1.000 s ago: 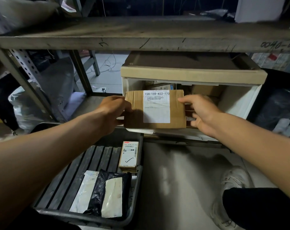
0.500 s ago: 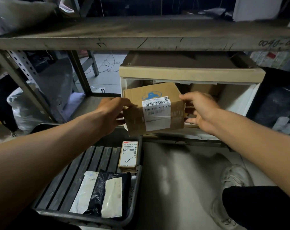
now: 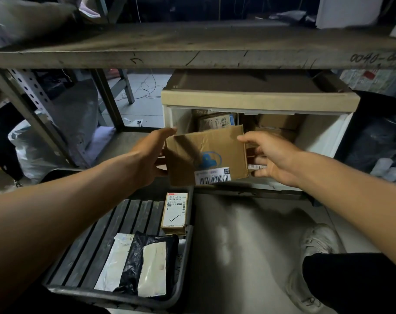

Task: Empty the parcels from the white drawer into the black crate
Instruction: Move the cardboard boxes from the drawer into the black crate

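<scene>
A brown cardboard box [image 3: 206,152] with a blue logo and a barcode label at its lower edge hangs tilted over the front of the white drawer [image 3: 319,137]. My left hand [image 3: 150,155] grips its left edge, thumb on top. My right hand [image 3: 274,158] holds its right edge, thumb at the top corner and fingers behind. More cardboard parcels [image 3: 217,121] lie deeper in the drawer. Below left stands the black crate [image 3: 189,250], holding a small labelled box [image 3: 174,210], a black bag [image 3: 135,264] and white mailers [image 3: 152,270].
A thick wooden shelf board [image 3: 192,48] runs low overhead, with a perforated metal upright [image 3: 36,105] at the left. Grey and white bags [image 3: 34,146] fill the left side. My shoe [image 3: 314,243] rests on the floor at the right, and dark bags [image 3: 378,143] sit beside the drawer.
The box has tipped forward between my hands: its white label moved from the facing side to the lower edge, and the logo face now shows. Both hands stayed on its sides.
</scene>
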`<action>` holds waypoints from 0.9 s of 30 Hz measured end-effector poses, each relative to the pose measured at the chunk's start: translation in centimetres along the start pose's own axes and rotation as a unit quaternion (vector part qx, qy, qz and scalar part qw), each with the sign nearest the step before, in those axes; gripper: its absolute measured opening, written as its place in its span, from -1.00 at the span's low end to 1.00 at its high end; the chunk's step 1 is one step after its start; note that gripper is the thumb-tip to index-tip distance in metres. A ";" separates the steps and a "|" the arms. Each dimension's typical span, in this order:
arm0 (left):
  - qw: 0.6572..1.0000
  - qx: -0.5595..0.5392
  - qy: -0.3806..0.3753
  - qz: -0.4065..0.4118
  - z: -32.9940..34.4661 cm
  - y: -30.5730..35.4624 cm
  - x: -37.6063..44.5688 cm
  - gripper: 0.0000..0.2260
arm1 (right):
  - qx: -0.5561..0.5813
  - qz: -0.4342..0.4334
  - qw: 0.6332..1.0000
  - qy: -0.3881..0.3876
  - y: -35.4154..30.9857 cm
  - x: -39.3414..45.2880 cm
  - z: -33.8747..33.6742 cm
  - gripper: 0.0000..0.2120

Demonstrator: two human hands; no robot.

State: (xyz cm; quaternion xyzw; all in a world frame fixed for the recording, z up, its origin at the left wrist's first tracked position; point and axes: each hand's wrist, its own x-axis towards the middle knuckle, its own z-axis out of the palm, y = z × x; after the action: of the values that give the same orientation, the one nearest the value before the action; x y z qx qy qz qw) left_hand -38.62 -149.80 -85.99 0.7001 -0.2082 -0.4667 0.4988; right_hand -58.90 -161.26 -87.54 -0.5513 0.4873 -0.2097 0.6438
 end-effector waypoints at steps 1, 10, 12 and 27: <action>1.000 0.001 -0.003 0.004 0.0 -0.1 0.0 -0.54 | 0.007 0.001 1.000 0.002 -0.1 -0.1 0.0 -0.66; 0.999 0.025 0.025 0.033 0.2 -0.3 0.5 -0.95 | 0.003 -0.018 1.000 0.020 -0.1 -0.3 -0.2 -0.82; 0.999 0.023 0.036 0.033 0.1 -0.3 0.9 -0.92 | -0.001 -0.028 0.999 0.022 0.0 0.0 0.0 -0.93; 0.997 -0.008 0.068 0.021 -0.6 -0.5 1.8 -0.64 | -0.021 -0.020 1.000 -0.001 -0.1 -0.3 0.1 -0.74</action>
State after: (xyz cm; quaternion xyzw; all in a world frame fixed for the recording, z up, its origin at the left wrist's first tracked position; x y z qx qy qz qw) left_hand -37.38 -150.63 -87.17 0.7215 -0.1842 -0.4093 0.5272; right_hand -58.92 -160.97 -87.33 -0.5746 0.4798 -0.2115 0.6284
